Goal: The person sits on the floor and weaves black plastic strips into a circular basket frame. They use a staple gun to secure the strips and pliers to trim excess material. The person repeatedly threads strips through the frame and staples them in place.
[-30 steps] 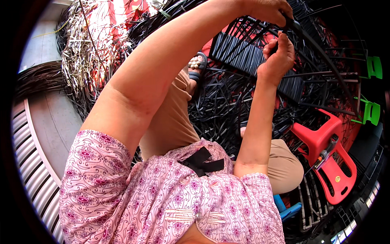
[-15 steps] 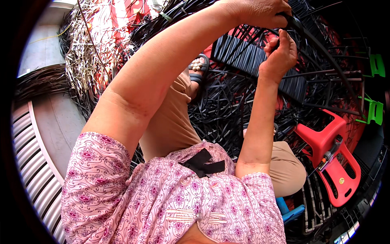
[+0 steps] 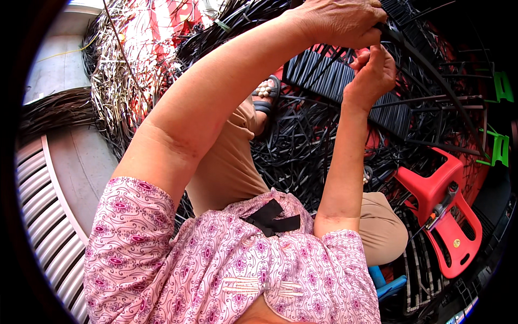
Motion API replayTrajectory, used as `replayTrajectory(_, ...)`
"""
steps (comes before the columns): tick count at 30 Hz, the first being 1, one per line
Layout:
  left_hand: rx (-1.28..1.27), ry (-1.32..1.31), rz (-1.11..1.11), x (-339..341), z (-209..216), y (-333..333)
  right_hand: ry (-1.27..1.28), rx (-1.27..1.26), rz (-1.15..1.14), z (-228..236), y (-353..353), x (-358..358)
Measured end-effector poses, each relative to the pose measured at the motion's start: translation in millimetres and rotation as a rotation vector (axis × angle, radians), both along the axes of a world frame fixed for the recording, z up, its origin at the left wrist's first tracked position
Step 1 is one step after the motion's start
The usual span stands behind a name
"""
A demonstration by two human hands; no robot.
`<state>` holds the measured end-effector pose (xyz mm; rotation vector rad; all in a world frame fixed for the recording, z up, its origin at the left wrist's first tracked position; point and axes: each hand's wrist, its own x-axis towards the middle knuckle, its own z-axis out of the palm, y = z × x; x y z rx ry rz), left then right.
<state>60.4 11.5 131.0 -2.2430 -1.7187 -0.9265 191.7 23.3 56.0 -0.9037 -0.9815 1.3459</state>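
Note:
At the top of the head view, my left hand (image 3: 345, 24) reaches across to the right and curls its fingers around the end of a black curved bar (image 3: 431, 70). Just below it is my right hand (image 3: 371, 78), its fingers pinched together close under the left fingertips. What the right fingers hold is mostly hidden; it looks like a dark strip. Beneath both hands lies a black woven panel (image 3: 315, 73) of close parallel strips, on a dark frame with thin bars (image 3: 448, 100) running to the right.
Loose black strips (image 3: 291, 135) tangle around my feet, with a pale, sunlit heap (image 3: 121, 70) at far left. To the right are a red plastic stool (image 3: 431, 178) with a tool on it and green plastic pieces (image 3: 499, 146). A slatted metal bench (image 3: 48, 210) stands at left.
My left hand has come slightly down and closer over the right hand's fingertips. The right hand has barely moved, and the dark piece in its fingers shows less.

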Motion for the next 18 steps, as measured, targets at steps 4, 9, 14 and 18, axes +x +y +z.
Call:
replayTrajectory(4, 0.013, 0.024, 0.019, 3.7, -3.6, 1.4, 0.014, 0.039, 0.011, -2.8, 0.7, 1.2)
replayTrajectory(9, 0.013, 0.037, 0.04, 5.7, -4.6, 0.1, 0.031, 0.05, 0.018, -5.7, 1.4, 1.7)
replayTrajectory(14, -0.018, 0.036, 0.046, 6.1, -4.8, 1.2, 0.026, 0.067, 0.025, -4.9, 2.0, 3.5)
replayTrajectory(18, -0.001, 0.036, 0.029, 5.2, -5.9, 1.1, -0.002, 0.081, 0.024, -4.3, 1.6, 3.9)
